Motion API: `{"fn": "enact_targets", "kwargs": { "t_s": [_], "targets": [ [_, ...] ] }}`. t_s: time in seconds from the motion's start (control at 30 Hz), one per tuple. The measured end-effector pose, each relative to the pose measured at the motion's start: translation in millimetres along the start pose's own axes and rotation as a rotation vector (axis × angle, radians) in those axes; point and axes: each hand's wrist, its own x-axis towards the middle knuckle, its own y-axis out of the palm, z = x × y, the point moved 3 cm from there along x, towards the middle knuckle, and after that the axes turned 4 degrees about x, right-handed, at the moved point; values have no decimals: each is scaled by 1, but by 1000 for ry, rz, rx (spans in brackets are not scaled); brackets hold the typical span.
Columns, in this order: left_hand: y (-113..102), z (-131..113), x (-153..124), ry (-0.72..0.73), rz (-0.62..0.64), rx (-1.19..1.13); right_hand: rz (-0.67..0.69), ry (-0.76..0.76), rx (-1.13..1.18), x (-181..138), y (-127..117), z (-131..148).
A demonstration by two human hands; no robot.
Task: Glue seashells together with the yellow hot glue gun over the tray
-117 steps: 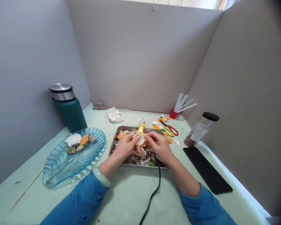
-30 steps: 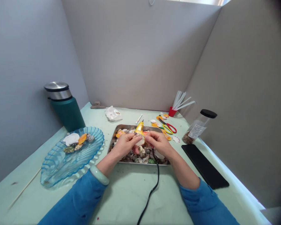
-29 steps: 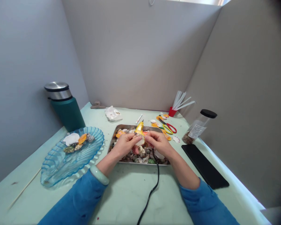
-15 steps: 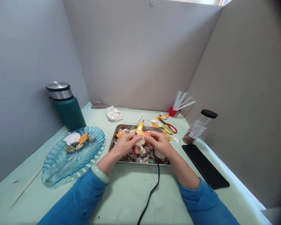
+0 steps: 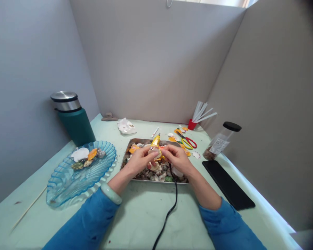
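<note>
Both hands meet over a metal tray (image 5: 127, 149) filled with several mixed seashells. My left hand (image 5: 139, 161) and my right hand (image 5: 176, 158) each pinch the same pale shell (image 5: 155, 153) between fingertips, just above the pile. A yellow glue gun (image 5: 156, 140) lies in the tray right behind the hands, and its black cord (image 5: 169, 211) runs toward me across the table. Whether the shell touches the glue gun I cannot tell.
A blue shell-shaped glass dish (image 5: 75, 173) with a few shells sits at left, a green flask (image 5: 73, 119) behind it. Scissors (image 5: 187, 141), a red cup of glue sticks (image 5: 195, 119), a jar (image 5: 221, 142) and a black phone (image 5: 228, 185) lie at right. Grey partition walls enclose the table.
The hands have stayed over the tray. The pale shell has been turned slightly between the fingertips and now sits a little higher.
</note>
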Motion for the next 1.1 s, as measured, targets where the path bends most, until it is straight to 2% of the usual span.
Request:
{"fn": "enact_targets", "kwargs": {
  "t_s": [0.4, 0.5, 0.73, 1.1],
  "targets": [
    [2, -10, -3, -8, -15, -103, 9, -28, -82, -2, 2, 0],
    [1, -14, -4, -10, -58, -106, 9, -42, -90, -2, 2, 1],
    [0, -10, -4, -73, -74, -270, -19, -39, -111, -1, 1, 1],
    [-2, -10, -4, -43, -88, -299, -14, -66, -120, -2, 2, 0]
  ]
}}
